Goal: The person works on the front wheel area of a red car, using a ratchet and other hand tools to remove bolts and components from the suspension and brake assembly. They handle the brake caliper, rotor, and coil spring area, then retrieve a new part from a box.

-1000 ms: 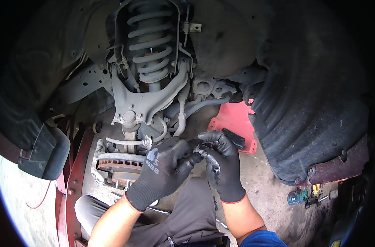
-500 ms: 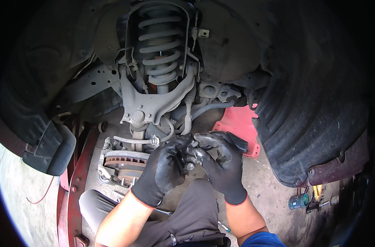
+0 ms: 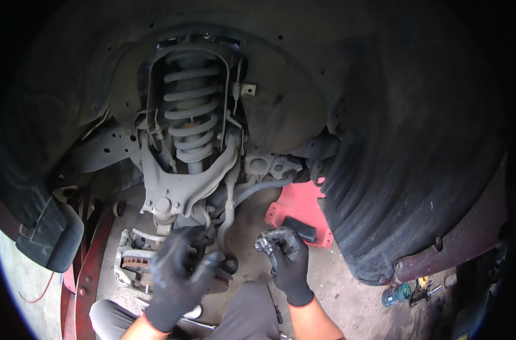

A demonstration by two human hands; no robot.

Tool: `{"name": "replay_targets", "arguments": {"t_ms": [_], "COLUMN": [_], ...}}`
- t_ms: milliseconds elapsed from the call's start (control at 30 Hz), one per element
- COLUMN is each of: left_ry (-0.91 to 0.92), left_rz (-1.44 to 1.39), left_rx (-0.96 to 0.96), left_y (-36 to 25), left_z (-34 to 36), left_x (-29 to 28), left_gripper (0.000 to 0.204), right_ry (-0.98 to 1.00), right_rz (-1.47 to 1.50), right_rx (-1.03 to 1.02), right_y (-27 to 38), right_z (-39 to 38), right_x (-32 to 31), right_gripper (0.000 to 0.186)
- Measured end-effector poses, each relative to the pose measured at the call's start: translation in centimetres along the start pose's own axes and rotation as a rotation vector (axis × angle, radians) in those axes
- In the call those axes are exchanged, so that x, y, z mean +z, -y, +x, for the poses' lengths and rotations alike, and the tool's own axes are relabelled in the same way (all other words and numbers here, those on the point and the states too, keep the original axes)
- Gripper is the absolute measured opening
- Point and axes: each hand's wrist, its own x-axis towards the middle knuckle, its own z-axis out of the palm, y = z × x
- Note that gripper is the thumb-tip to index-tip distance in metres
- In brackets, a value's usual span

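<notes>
My left hand (image 3: 181, 279), in a black glove, is in front of the brake disc (image 3: 218, 283). It is smeared by motion, but its thumb and fingers stand apart and nothing shows between them. To its right, my right hand (image 3: 289, 260), gloved alike, is closed with its fingers curled in. A small shiny metal part (image 3: 262, 245) pokes out at its fingertips; its exact kind is too small to make out. Above and behind the hands are the coil spring (image 3: 192, 113), the upper control arm (image 3: 173, 184) and the hub assembly with the disc.
Dark wheel-well liners (image 3: 394, 198) curve down on both sides. A red stand or frame (image 3: 88, 272) rises at the left. On the floor at the right lie a red panel (image 3: 286, 198) with a black block (image 3: 300, 228) on it, and a teal can (image 3: 395, 295) beside tools.
My hands, together half a second ago around small metal pieces, have come apart. The left has moved left and down toward the disc; the right keeps a metal part. The whole view has shifted.
</notes>
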Motion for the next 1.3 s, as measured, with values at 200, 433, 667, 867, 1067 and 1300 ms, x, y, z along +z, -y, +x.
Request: {"name": "replay_targets", "arguments": {"t_ms": [200,433,667,867,1067,1300], "left_ry": [-0.086,-0.134,-0.096,-0.128,-0.177,-0.158], "left_rz": [0.224,0.288,0.322,0.341,0.294,0.289], "left_rx": [-0.117,-0.101,-0.104,-0.062,-0.001,-0.011], "left_y": [5.6,7.5,7.5,8.0,8.6,9.2], "left_z": [-0.3,-1.6,-1.6,-1.8,-2.0,-2.1], "left_x": [-3.3,-1.7,-1.9,-1.8,-2.1,-2.2], "left_gripper": [0.028,0.02,0.016,0.019,0.024,0.026], "right_ry": [-0.08,-0.348,-0.262,-0.523,-0.498,-0.371], "right_rz": [-0.012,0.094,0.175,-1.063,-1.416,-1.596], "right_rx": [0.121,0.425,0.14,-0.835,-0.689,-0.789], "right_y": [-10.9,-24.9,-18.9,-6.5,-3.8,-2.8], "right_z": [0.1,-5.1,6.6,26.9,32.3,32.4], "right_x": [-6.2,-9.0,-4.7,2.2,5.9,2.1], "right_gripper": [0.02,0.02,0.009,0.072,0.098,0.081]}}
